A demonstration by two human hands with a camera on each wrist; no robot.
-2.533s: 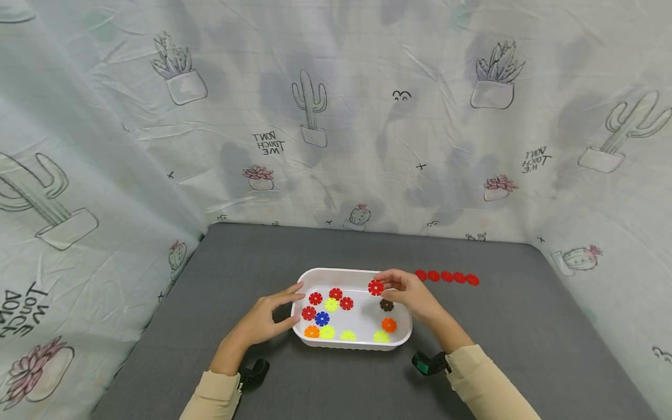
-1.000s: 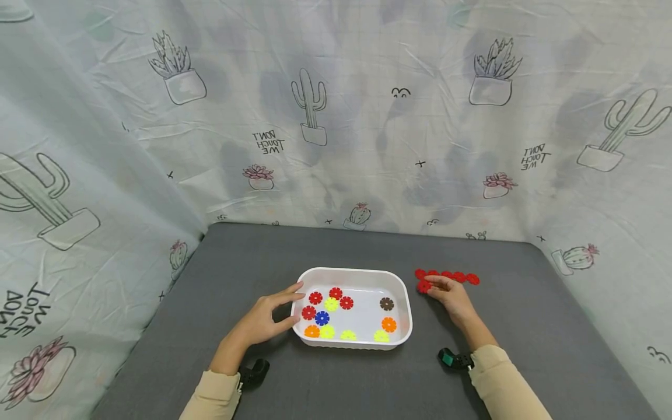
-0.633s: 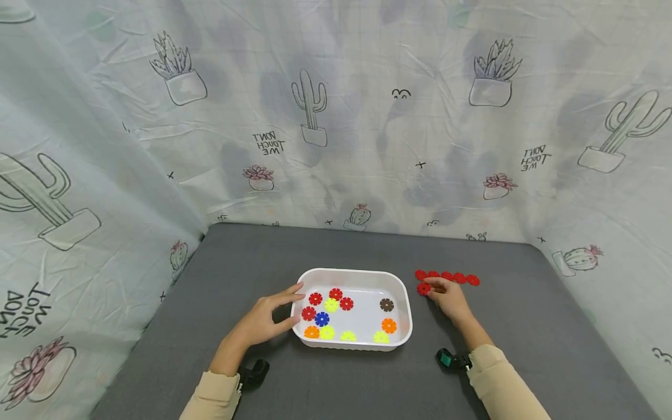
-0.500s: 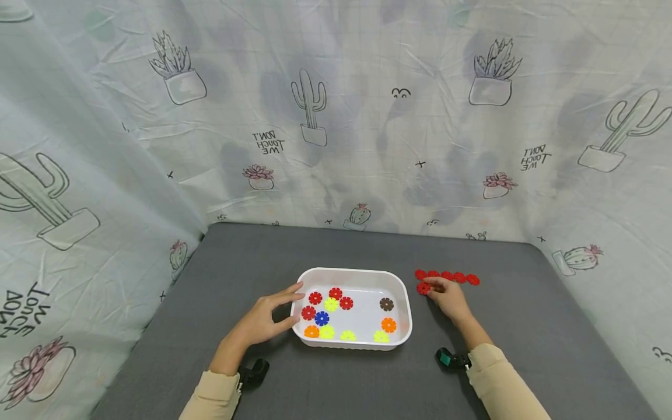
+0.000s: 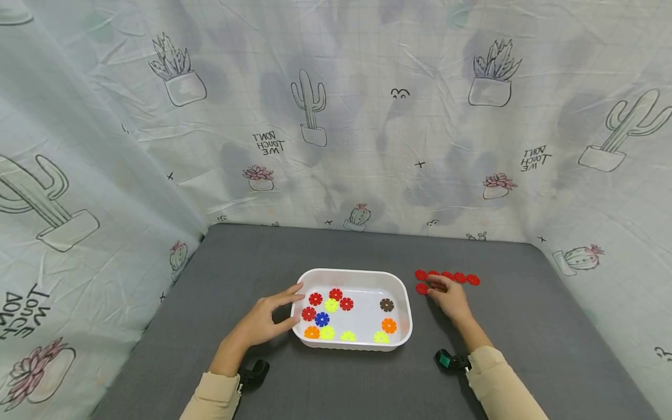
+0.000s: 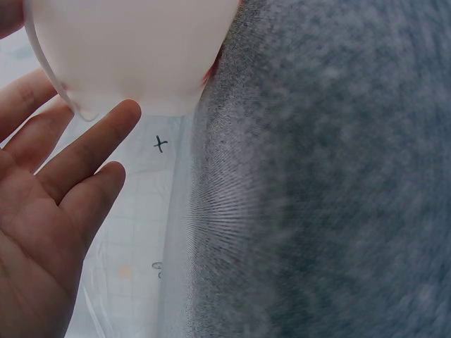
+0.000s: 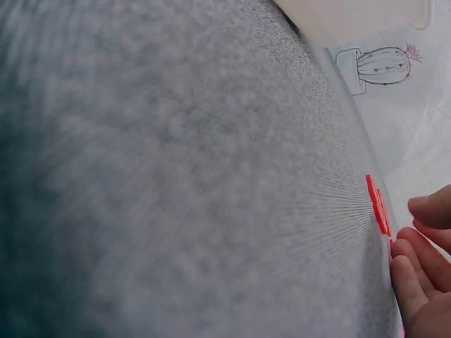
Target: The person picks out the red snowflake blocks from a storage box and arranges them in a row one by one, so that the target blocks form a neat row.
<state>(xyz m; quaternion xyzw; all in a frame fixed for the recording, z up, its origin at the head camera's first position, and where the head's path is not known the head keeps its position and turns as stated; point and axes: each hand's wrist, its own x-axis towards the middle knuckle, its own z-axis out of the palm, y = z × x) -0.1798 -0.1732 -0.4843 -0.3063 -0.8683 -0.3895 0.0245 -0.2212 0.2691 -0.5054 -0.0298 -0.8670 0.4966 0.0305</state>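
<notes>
Glossy plastic tray (image 5: 401, 291), matt cloth tabletop (image 5: 341, 385)

The grey felt-covered table (image 5: 357, 251) lies open behind the white plastic tray (image 5: 404, 309) and along its near edge. The row of red flower-shaped discs (image 5: 452, 277) blocks the right side; cactus-print cloth walls (image 5: 336, 146) close three sides.

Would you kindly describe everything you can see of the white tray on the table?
The white tray is a shallow rectangle with rounded corners and a rolled rim, seemingly glossy plastic. It sits flat on the grey table, near the front middle. Inside lie loose flower-shaped discs: four red, four yellow-green, two orange, one blue, one brown. The left hand rests against its left end, fingertips at the rim. The right hand is apart from it, to the right.
</notes>
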